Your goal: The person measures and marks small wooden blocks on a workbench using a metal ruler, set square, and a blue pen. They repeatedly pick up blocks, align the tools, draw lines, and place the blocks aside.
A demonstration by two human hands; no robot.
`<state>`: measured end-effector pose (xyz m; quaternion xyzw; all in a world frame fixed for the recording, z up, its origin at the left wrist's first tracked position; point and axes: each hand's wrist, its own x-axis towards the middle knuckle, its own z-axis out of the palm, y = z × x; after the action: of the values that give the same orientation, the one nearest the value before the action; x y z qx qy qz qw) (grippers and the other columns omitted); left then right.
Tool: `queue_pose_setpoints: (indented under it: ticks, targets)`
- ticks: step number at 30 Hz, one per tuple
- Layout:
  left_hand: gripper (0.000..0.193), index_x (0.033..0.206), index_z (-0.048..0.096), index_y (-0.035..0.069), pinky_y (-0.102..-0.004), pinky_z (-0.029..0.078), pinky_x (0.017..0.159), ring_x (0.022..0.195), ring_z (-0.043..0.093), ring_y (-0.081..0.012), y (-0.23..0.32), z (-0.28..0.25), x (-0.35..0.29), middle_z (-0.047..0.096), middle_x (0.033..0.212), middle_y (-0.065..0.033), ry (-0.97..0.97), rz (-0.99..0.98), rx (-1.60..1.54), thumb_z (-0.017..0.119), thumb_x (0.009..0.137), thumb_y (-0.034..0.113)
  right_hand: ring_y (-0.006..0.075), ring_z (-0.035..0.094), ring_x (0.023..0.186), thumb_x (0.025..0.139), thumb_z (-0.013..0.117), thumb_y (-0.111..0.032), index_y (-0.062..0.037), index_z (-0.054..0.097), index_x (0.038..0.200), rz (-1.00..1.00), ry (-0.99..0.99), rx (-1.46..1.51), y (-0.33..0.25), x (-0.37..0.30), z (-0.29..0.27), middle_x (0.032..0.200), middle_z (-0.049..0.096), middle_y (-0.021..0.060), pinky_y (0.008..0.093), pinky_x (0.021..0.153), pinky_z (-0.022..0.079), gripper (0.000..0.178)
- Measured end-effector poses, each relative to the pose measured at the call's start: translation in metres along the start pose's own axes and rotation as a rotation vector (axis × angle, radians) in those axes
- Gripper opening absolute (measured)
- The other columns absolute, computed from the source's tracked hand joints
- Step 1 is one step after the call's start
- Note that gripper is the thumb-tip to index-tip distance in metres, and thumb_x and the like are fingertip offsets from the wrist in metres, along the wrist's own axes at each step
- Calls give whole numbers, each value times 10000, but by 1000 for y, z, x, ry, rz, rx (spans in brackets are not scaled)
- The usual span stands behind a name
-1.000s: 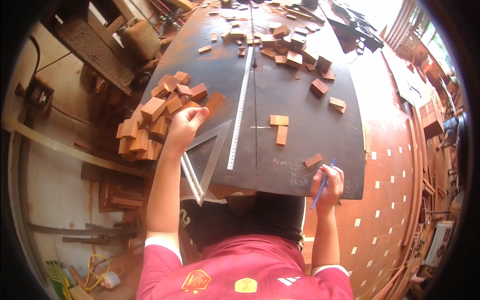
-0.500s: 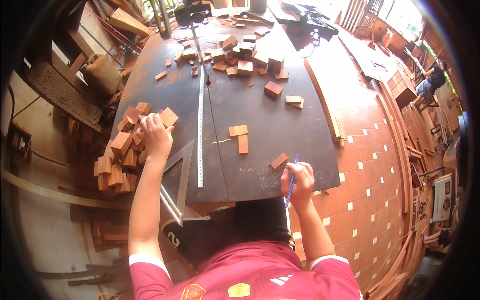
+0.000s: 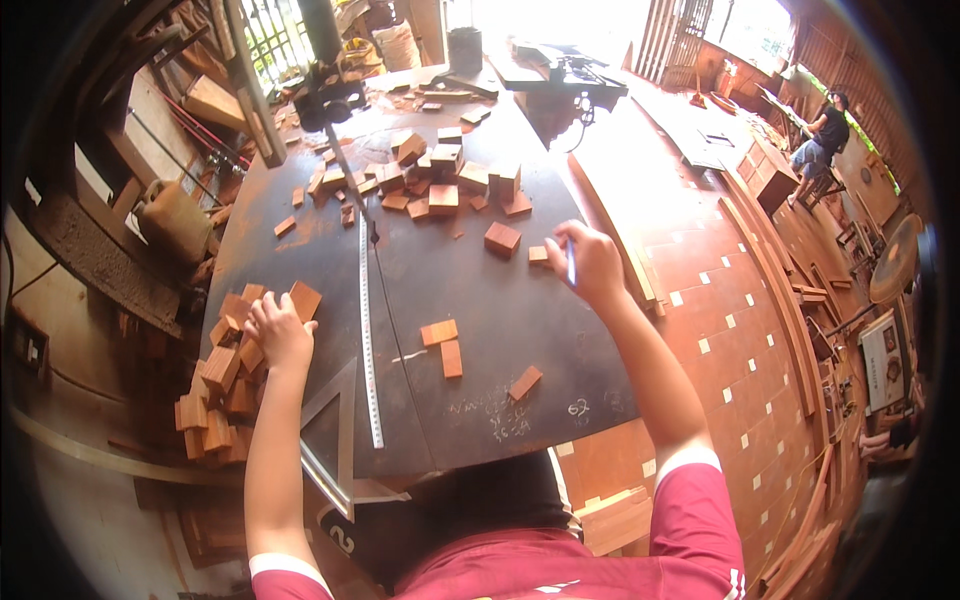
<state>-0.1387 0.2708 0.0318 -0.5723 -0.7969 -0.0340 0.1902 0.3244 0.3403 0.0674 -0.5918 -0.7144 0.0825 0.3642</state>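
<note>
My left hand (image 3: 282, 335) rests on a heap of reddish-brown wooden blocks (image 3: 220, 370) at the table's left edge. Its fingers are spread over them, and one block (image 3: 305, 300) lies beside it. My right hand (image 3: 592, 262) is closed round a blue pen (image 3: 571, 262). Its thumb side is at a small wooden block (image 3: 539, 255) on the right of the dark table (image 3: 500, 420); whether it touches or grips that block is unclear. Another block (image 3: 502, 238) lies just left of it. Nearer me are two blocks (image 3: 452, 358) set in an L and a single block (image 3: 525, 382).
A white ruler strip (image 3: 369, 340) runs along the table, with a metal set square (image 3: 330, 430) overhanging the near edge. Many blocks (image 3: 445, 170) are scattered at the back. Long boards (image 3: 610, 225) flank the right side. A person (image 3: 825, 140) sits far right.
My right hand has moved forward from the table's near right edge to the block farther back, still holding the pen. The left hand stays on the heap. My view has tilted up.
</note>
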Motion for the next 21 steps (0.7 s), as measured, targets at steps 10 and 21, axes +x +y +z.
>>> queue_pose_setpoints:
  ticks: [10,21]
  targets:
    - [423,1198,704,69,-527,360,1071,1338,460,-295,1,-1,14,580,1372,-121,10,24,-28,810,829,247,308,750,1062,907,662,-303,-106,785,1059,373,-200,-423,-2,159,81,1094,773,154,406,884,608,277]
    - [625,1376,584,79,-554,372,1094,1358,471,-380,-25,-50,-73,516,1463,-141,222,77,-328,810,803,191,348,753,1001,816,718,-454,-20,741,1063,369,-134,-395,33,169,104,1059,760,204,423,883,607,500]
